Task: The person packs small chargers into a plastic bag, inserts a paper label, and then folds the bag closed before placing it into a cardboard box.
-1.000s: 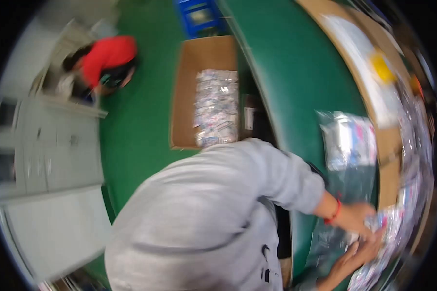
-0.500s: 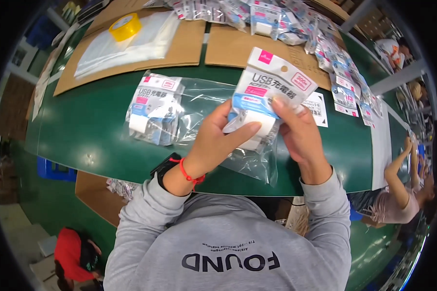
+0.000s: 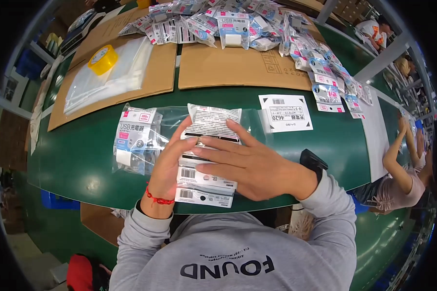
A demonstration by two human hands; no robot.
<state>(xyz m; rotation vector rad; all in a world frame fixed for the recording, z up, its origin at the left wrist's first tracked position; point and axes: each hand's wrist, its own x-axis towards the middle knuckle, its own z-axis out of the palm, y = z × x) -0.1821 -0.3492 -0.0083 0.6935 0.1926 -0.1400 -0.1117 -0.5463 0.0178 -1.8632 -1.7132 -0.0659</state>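
Between my hands is a stack of packaged USB chargers point(image 3: 212, 121), printed backs facing up and the lower packs fanned toward me. My left hand point(image 3: 167, 162) is closed around the stack's left edge, its lower fingers hidden. My right hand point(image 3: 252, 167) lies across the top with fingers stretched and spread on the packs; its thumb is mostly hidden. To the left, a clear plastic bag point(image 3: 172, 116) holds more charger packs point(image 3: 136, 138), fronts up. The bag's film extends behind my hands. A white printed label sheet point(image 3: 286, 114) lies on the right.
Cardboard sheets point(image 3: 238, 72) cover the table's far side, with a heap of charger packs point(image 3: 233, 29) curving down the right. A yellow tape roll point(image 3: 103, 59) rests on clear bags point(image 3: 126, 75) at the left. A co-worker's arm point(image 3: 395, 148) is at the right.
The packs have moved left and toward me and now show their backs instead of a front. My right hand has shifted from gripping their right side to lying across them. The label sheet is uncovered.
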